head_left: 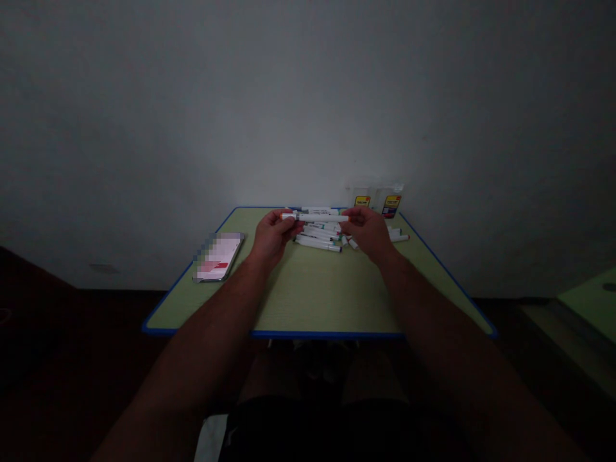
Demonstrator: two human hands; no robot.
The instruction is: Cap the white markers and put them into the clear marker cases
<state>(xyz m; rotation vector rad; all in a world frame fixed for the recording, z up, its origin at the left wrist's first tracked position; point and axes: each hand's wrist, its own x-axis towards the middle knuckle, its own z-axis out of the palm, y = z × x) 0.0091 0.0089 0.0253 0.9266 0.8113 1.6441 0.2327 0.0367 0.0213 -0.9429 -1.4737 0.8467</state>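
Observation:
A white marker (320, 217) with orange ends is held level between my two hands, above the far part of the table. My left hand (274, 234) pinches its left end, thumb on top. At the other end, the fingers of my right hand (366, 230) close on the orange tip. Beneath and behind it lies a loose pile of white markers (317, 242) with variously coloured ends, partly covered by my hands. A few more markers (399, 238) show just right of my right hand.
A phone (224, 256) with a lit screen lies on the left of the light green, blue-edged table (327, 301). Two clear plastic cases (391, 200) with yellow labels stand at the back right, near the grey wall (298, 96).

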